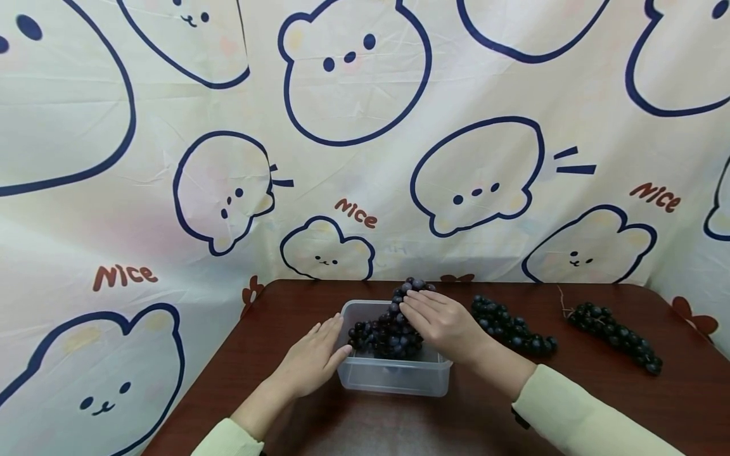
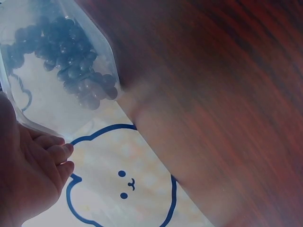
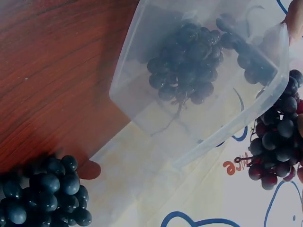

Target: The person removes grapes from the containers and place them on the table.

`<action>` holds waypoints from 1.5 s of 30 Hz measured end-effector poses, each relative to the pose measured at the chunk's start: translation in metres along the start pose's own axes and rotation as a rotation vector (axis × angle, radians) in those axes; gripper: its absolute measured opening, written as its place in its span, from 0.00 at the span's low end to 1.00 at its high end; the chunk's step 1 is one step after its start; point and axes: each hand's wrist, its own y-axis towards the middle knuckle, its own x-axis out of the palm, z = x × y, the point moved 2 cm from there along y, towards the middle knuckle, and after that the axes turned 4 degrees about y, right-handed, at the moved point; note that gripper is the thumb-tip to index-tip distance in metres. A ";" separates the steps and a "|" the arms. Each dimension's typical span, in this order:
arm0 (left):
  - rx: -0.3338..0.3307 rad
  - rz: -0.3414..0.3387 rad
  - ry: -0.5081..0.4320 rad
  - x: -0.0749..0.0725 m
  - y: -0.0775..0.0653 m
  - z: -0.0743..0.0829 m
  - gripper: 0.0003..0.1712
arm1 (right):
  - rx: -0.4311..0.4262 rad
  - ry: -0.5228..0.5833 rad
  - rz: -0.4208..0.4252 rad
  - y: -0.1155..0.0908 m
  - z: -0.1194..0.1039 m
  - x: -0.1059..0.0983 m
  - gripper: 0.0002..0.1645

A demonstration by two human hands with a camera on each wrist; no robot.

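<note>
A clear plastic box (image 1: 393, 378) stands on the table with dark grapes (image 1: 379, 339) inside. These also show through the box wall in the left wrist view. My right hand (image 1: 447, 323) holds another bunch of dark grapes (image 1: 413, 285) at the box's back right rim. In the right wrist view this bunch (image 3: 279, 142) hangs outside the wall, my fingertips just showing at the picture's edge; my right thumb is hidden. Against the box's left side rests my left hand (image 1: 310, 358), fingers extended and thumb near the rim.
To the right of the box lie two more bunches of dark grapes, a nearer bunch (image 1: 510, 326) and a farther bunch (image 1: 616, 332) with a thin stem. The dark red wooden table (image 1: 302, 418) ends at a cloth backdrop (image 1: 393, 190) printed with cartoon bears.
</note>
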 end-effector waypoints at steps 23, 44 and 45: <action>0.010 -0.004 0.008 0.002 0.002 0.000 0.37 | 0.018 -0.035 0.231 -0.002 0.020 -0.019 0.16; 0.005 0.006 0.007 -0.001 0.000 0.001 0.38 | 0.054 -0.090 0.302 -0.002 0.042 -0.063 0.15; 0.003 0.005 0.006 -0.001 0.000 0.001 0.38 | 0.057 -0.094 0.311 -0.001 0.043 -0.066 0.15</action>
